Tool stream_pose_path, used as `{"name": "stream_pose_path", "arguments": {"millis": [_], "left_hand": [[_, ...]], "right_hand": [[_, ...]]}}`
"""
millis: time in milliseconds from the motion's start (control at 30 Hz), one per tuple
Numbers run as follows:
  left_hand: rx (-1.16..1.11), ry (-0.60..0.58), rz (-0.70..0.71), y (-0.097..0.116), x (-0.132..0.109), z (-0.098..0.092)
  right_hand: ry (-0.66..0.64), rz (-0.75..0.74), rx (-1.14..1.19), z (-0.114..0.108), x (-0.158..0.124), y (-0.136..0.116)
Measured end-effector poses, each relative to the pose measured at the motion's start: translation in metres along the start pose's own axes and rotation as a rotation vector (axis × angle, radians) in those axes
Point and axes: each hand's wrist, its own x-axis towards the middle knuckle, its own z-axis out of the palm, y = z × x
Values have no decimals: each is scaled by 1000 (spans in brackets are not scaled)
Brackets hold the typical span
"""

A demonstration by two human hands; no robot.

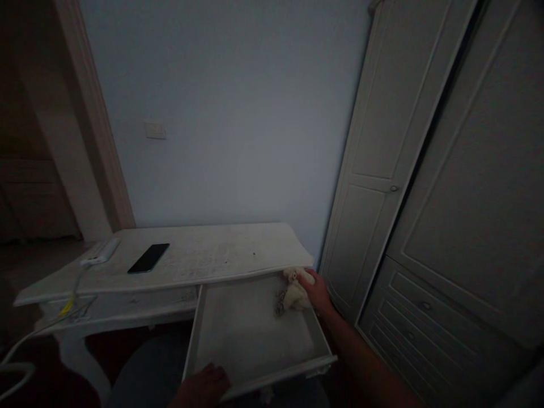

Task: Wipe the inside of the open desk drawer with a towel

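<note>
A white desk stands against the wall with its right drawer pulled out. My right hand reaches into the drawer's far right corner and is closed on a small cream soft object with a dark chain-like bit beside it. My left hand rests at the drawer's front edge, near its left corner; its fingers are mostly hidden under the front.
A black phone lies on the desk top. A white power strip with cables sits at the desk's left end. A tall white wardrobe stands close on the right. A doorway opens at the left.
</note>
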Motion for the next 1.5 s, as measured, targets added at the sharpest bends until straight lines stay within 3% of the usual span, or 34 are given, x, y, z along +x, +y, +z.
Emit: {"name": "stream_pose_path", "arguments": {"millis": [67, 167, 367, 500, 633, 767, 1067, 1233, 1333, 1500], "left_hand": [[9, 18, -1, -1, 1, 4], [35, -8, -16, 1, -1, 6], [51, 2, -83, 1, 0, 10], [148, -23, -63, 13, 26, 24], [131, -43, 53, 42, 58, 29], [116, -68, 89, 50, 71, 31], [139, 52, 144, 21, 83, 66], [137, 55, 128, 20, 91, 77], [165, 66, 119, 20, 93, 83], [184, 133, 132, 15, 92, 90]], "right_hand": [[13, -2, 16, 8, 11, -1], [23, 12, 25, 7, 5, 2], [-21, 44, -16, -33, -51, 15], [-73, 96, -56, -60, -89, 29], [-127, 92, -22, -64, -100, 35], [-96, 67, 34, -51, -84, 29], [33, -42, -79, 5, -1, 4], [53, -98, -142, 8, -2, 1], [-75, -230, -333, -7, -25, 2], [-518, -460, -864, -14, -68, -11]]}}
